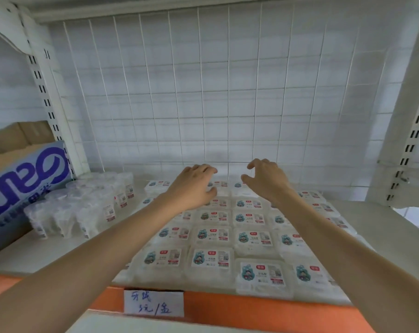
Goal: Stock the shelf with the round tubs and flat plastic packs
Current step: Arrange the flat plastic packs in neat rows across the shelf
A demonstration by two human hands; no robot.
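Flat plastic packs (212, 257) with cartoon labels lie in several rows across the middle and right of the white shelf (11, 258). Clear round tubs (83, 203) stand grouped at the left of the shelf. My left hand (194, 186) hovers over the far rows of packs, fingers spread and curled down, holding nothing. My right hand (267, 180) is beside it over the back row, thumb and fingers apart, also empty. Both forearms stretch over the packs and hide some of them.
A cardboard box with blue lettering (23, 186) stands at the far left beside the tubs. A wire grid back panel (215, 92) closes the rear. An orange price rail (251, 308) with a handwritten label (153, 304) runs along the shelf front. White slotted uprights frame both sides.
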